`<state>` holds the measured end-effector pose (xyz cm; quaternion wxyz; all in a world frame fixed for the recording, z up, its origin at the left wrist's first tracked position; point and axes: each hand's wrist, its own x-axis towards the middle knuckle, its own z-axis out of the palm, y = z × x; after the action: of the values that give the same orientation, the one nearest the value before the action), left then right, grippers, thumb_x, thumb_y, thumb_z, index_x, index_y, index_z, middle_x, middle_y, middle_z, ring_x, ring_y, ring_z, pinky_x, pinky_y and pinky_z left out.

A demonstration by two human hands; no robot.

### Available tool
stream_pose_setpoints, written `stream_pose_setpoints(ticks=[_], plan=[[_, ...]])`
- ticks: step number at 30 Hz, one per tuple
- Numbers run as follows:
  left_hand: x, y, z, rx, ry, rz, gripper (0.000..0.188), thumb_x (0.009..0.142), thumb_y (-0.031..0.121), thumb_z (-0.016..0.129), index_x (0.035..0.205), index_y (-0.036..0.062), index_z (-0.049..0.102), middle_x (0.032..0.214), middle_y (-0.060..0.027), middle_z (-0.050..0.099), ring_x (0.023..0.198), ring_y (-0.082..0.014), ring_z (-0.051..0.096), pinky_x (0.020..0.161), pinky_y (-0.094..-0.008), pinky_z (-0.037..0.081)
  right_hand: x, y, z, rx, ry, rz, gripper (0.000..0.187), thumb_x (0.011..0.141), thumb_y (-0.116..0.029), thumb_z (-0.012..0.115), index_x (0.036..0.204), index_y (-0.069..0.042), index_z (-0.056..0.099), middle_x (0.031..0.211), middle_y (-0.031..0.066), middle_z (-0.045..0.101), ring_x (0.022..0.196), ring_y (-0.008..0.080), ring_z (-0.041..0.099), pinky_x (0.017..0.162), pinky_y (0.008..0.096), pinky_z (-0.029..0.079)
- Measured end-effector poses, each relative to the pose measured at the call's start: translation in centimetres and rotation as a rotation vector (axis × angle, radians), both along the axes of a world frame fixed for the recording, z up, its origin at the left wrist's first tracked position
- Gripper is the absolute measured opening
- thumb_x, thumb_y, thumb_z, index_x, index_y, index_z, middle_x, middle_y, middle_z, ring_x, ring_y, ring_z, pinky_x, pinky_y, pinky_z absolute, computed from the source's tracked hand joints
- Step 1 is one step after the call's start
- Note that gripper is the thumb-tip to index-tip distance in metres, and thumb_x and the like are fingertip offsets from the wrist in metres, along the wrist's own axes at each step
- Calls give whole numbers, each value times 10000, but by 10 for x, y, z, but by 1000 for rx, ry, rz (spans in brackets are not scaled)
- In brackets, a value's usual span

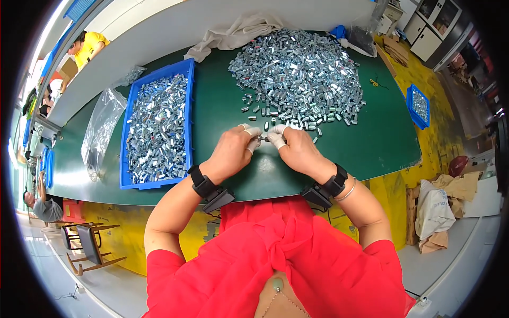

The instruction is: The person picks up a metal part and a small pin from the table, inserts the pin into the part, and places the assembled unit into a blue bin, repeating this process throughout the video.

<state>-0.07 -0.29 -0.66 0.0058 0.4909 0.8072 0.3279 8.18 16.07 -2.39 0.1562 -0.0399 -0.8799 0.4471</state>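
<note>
My left hand [237,148] and my right hand [290,144] meet over the green table, near its front edge, with white covers on several fingertips. Between the pinched fingers of both hands is a small dark metal piece [264,139], short and rod-like; the fingers hide most of it. Just beyond my fingertips a few loose silvery metal sleeves [266,126] lie apart from a large heap of sleeves [305,74]. To my left stands a blue tray [191,114] filled with the same kind of sleeves.
A clear plastic bag [101,130] lies left of the tray on the green table [382,138]. Crumpled cloth [233,36] rests against the back partition. A smaller blue bin [417,107] of parts stands off the right edge. Beyond the partition is a person in yellow [89,47].
</note>
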Motion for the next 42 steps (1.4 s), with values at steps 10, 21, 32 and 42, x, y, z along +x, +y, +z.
stream_pose_setpoints(ticks=[10, 21, 32, 42], plan=[[-4, -3, 11, -20, 9, -6, 168, 715, 6, 625, 883, -3, 614, 812, -118, 598, 716, -313, 577, 664, -368, 477, -8, 8, 5, -136, -386, 68, 281, 809, -279, 601, 711, -20, 647, 643, 188, 603, 644, 331, 606, 578, 387, 450], [-12, -5, 11, 172, -816, 189, 193, 886, 180, 534, 977, 14, 569, 962, -110, 627, 914, -236, 588, 832, -354, 455, 5, 2, 26, -119, -163, 61, 227, 840, -209, 607, 824, 14, 646, 671, 41, 614, 606, 102, 527, 587, 268, 437], [31, 46, 0, 866, -1458, 16, 314, 935, 269, 464, 1102, 10, 524, 1103, -96, 576, 1034, -197, 530, 883, -325, 415, -5, -13, -5, -812, 32, 52, 238, 888, -207, 555, 858, 21, 619, 722, 12, 590, 676, 68, 524, 622, 249, 435], [28, 46, 2, 998, -1451, 56, 334, 917, 318, 491, 1114, 50, 528, 1142, -93, 561, 1035, -202, 512, 849, -322, 414, -4, -1, -1, -757, -24, -15, 239, 923, -210, 503, 885, -3, 616, 718, -32, 543, 660, 48, 467, 621, 218, 402]])
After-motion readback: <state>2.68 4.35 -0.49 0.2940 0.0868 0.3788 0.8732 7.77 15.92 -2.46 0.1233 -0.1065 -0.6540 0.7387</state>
